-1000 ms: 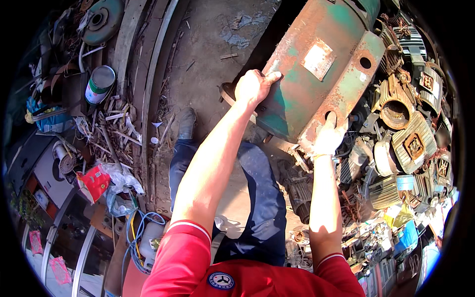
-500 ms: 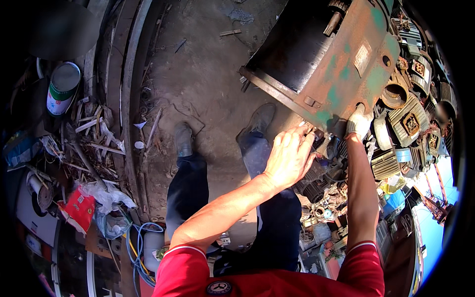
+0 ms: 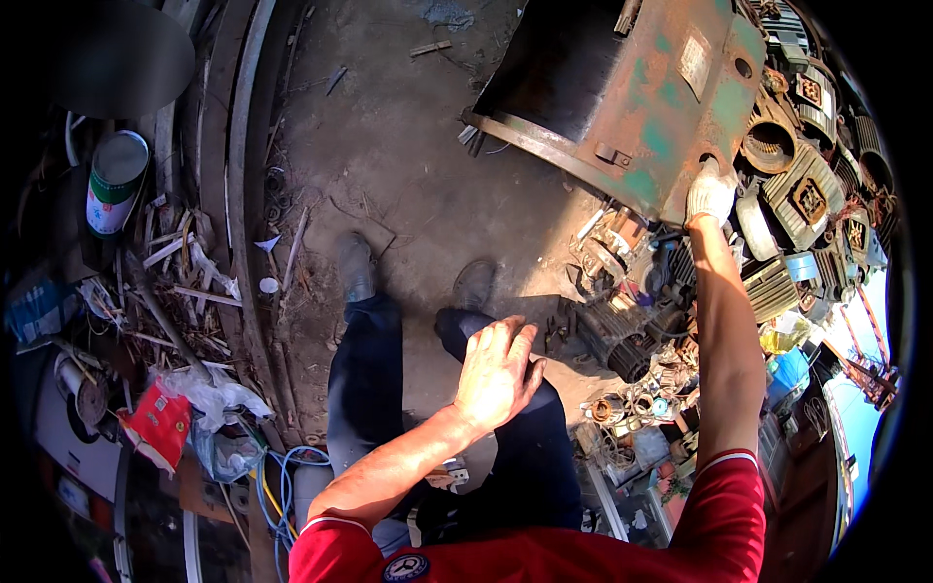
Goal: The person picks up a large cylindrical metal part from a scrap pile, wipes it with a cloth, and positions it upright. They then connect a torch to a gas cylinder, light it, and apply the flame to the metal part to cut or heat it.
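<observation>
At the upper right stands a large metal machine casing (image 3: pixel 622 117), rust-brown with worn green paint, its dark hollow side facing left. My right hand (image 3: pixel 711 196), in a white work glove, grips it at a hole near its lower corner, with the fingertips hidden inside. Above my right thigh hovers my bare left hand (image 3: pixel 497 374). Its fingers are loosely extended, the thumb stands apart, and nothing is in it.
Motor housings (image 3: pixel 807 199) and scrap parts (image 3: pixel 622 330) are piled along the right. To the left run long metal rails (image 3: pixel 238 194), with wood scraps, a green-and-white can (image 3: pixel 115 185), a red bag (image 3: pixel 158 425) and a blue hose (image 3: pixel 267 491).
My left hand has drawn away from the casing's lower edge toward my body. My right foot has stepped back. The casing appears shifted slightly up and left, with my right hand still on it.
</observation>
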Tool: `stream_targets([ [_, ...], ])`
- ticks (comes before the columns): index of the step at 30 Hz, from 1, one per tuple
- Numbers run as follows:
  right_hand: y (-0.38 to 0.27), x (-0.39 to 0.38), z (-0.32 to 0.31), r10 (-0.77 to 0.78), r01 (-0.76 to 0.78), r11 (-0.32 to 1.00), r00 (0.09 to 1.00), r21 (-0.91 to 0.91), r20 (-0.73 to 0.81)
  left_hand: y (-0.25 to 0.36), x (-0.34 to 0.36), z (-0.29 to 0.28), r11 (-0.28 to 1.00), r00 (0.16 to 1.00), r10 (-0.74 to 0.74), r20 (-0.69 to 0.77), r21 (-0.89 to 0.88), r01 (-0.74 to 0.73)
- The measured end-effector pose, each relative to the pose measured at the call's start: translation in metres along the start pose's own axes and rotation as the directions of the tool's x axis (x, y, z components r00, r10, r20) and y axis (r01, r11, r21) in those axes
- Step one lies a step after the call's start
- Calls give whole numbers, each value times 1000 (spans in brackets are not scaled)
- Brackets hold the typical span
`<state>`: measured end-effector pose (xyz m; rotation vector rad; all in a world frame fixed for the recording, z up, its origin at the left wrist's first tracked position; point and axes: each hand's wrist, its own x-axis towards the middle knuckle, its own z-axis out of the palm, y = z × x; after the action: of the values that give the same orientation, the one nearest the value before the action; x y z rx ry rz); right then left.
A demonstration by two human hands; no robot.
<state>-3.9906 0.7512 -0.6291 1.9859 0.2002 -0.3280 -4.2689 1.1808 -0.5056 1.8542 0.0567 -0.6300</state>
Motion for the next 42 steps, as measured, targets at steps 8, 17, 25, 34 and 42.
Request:
stream_targets([
  [8,1,-3,-65,426,-284,-407,781,868,456,-14,24,27,986,997,78,21,149,-81],
  [17,13,-13,-48,433,-317,-281,800,906,415,-9,157,-53,790,891,287,-351,613,-13],
  [25,21,-14,-77,471,-413,-200,754,889,457,1,311,-94,348,941,284,183,895,-279],
  [34,13,-10,-67,473,-472,-117,747,874,467,-21,375,-78,110,903,1,430,897,-428],
  [42,23,-8,-87,402,-526,-166,737,834,544,-11,375,-83,133,897,-23,442,890,-435],
])
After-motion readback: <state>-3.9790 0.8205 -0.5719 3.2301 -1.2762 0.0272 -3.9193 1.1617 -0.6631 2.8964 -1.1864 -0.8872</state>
